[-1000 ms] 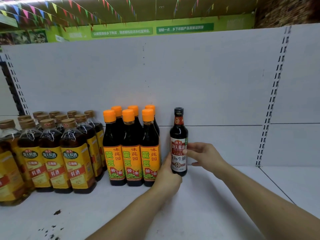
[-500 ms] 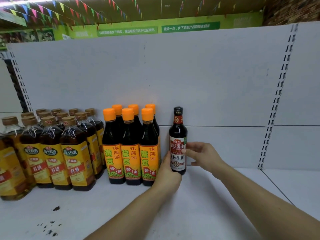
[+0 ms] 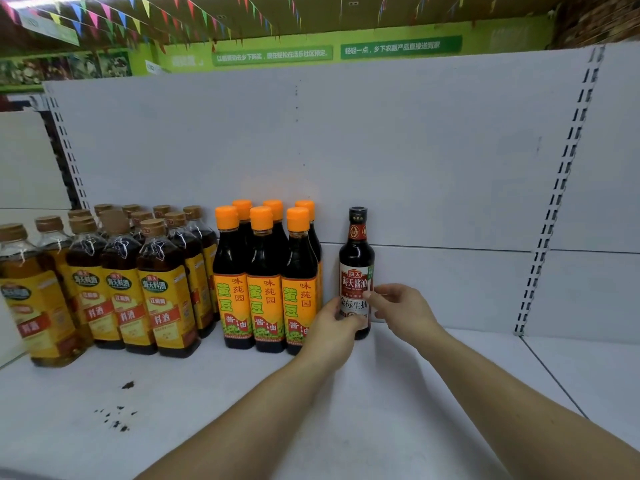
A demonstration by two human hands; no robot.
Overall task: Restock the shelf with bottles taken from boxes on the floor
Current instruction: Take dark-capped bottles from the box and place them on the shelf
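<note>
Soy-sauce bottle, black cap, red-and-white label: upright on the shelf, near its back edge and close to the back panel. My left hand grips the bottle's lower left side, thumb lying over the bottom of the label. My right hand has curled fingertips against the label's right edge, so the bottle sits pinched between both hands. To its left, a narrow gap, then a block of orange-capped bottles, two rows deep. Whether my left knuckles touch the nearest one, I cannot tell. Further left, brown-capped bottles with yellow labels run toward the shelf's left edge. To the right of my bottle, open shelf surface reaches the slotted upright and beyond it. The front strip is open too; dark specks lie near the front left.
</note>
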